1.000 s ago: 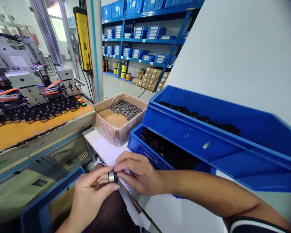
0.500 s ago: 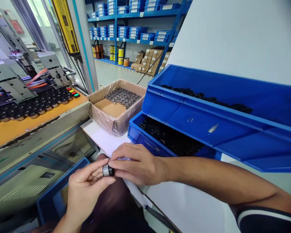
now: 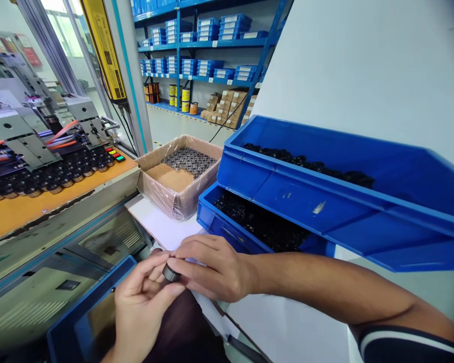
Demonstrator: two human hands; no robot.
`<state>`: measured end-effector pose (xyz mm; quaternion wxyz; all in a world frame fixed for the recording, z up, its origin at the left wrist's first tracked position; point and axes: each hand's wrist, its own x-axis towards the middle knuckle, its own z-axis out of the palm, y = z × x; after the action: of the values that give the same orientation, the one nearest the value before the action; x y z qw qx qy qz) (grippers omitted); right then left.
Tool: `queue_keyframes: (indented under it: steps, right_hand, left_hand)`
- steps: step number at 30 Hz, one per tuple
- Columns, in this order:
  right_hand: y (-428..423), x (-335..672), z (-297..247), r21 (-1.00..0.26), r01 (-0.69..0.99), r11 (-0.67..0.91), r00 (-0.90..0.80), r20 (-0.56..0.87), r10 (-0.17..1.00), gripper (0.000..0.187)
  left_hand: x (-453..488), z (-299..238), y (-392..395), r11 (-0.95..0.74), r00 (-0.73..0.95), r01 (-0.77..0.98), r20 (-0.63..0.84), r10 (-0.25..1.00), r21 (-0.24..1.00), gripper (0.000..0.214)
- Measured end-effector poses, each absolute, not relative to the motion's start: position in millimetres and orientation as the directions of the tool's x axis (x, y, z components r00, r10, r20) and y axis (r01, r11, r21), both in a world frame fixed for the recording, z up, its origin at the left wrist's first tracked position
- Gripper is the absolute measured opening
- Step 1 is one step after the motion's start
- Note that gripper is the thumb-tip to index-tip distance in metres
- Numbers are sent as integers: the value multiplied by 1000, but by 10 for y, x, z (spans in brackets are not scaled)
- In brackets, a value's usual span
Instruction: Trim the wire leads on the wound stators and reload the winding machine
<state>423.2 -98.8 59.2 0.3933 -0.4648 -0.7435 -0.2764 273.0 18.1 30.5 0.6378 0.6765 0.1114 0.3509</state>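
Both of my hands meet low in the middle of the head view, pinching one small round part [image 3: 170, 273] with a metal ring and a dark core. My left hand [image 3: 146, 302] holds it from below with thumb and fingers closed round it. My right hand [image 3: 212, 267] grips it from the right, fingertips pressed on its top. The part is over the front edge of a white table [image 3: 162, 227], above my lap.
Two stacked blue bins [image 3: 318, 201] of black parts stand right of my hands. Behind them is a plastic-lined cardboard box [image 3: 177, 194] of metal parts. A machine with an orange deck [image 3: 41, 201] and rows of parts is at left. A blue crate [image 3: 87, 312] sits below.
The part has been turned between my fingers, so its shiny metal side shows less and its dark face more. The camera view has shifted slightly; my hands stay together.
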Motion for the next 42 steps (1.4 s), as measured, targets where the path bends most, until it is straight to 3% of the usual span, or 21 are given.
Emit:
queue_keyframes:
  steps: [2, 4, 6, 8, 11, 14, 18, 22, 26, 31, 35, 38, 40, 42]
  right_hand:
    - [-991, 4211, 594, -23, 899, 437, -210, 853, 478, 16]
    - [-988, 4190, 588, -82, 879, 470, -177, 859, 481, 14]
    - [-984, 4175, 578, -120, 863, 491, -160, 857, 490, 14]
    - [-984, 4171, 567, -130, 865, 484, -153, 851, 503, 15]
    - [-986, 4182, 560, -73, 890, 450, -189, 839, 511, 16]
    - [-981, 4196, 574, -43, 902, 429, -198, 843, 499, 16]
    - [-962, 4202, 603, -119, 882, 456, -129, 869, 477, 14]
    - [-943, 4192, 575, -135, 871, 472, -113, 880, 461, 8]
    - [-925, 4213, 530, -117, 894, 433, -113, 876, 470, 8]
    - [-940, 4227, 538, -109, 915, 389, -132, 830, 543, 10]
    - [-985, 4167, 563, -135, 941, 311, -99, 767, 634, 17]
    - [-1021, 4144, 566, -93, 961, 259, -99, 760, 642, 22]
    - [-1042, 4146, 546, -61, 969, 239, -109, 762, 638, 22]
    - [-1055, 4155, 505, -42, 972, 233, -122, 754, 646, 23]
  left_hand:
    - [2696, 321, 252, -445, 691, -302, 515, 506, 843, 41]
    - [2660, 342, 324, -671, 645, -332, 678, 351, 663, 39]
    - [2639, 349, 356, -748, 607, -358, 748, 269, 559, 38]
    - [2641, 333, 343, -720, 619, -345, 723, 307, 601, 35]
    - [2683, 282, 285, -509, 689, -289, 545, 477, 811, 32]
    - [2746, 234, 239, -82, 776, -267, 265, 572, 960, 28]
    - [2796, 221, 197, 492, 924, -205, 1, 383, 846, 43]
    - [2790, 229, 182, 610, 943, -151, -71, 324, 778, 41]
    - [2783, 194, 257, 497, 938, -166, -18, 345, 852, 43]
    - [2745, 191, 330, 112, 886, -148, 81, 457, 983, 26]
    - [2634, 305, 434, -146, 855, -37, 107, 507, 989, 25]
    - [2468, 498, 831, -494, 765, 133, 228, 602, 859, 26]
    - [2292, 687, 1275, -705, 670, 340, 365, 646, 622, 26]
    - [2097, 899, 1797, -703, 586, 500, 400, 705, 506, 24]
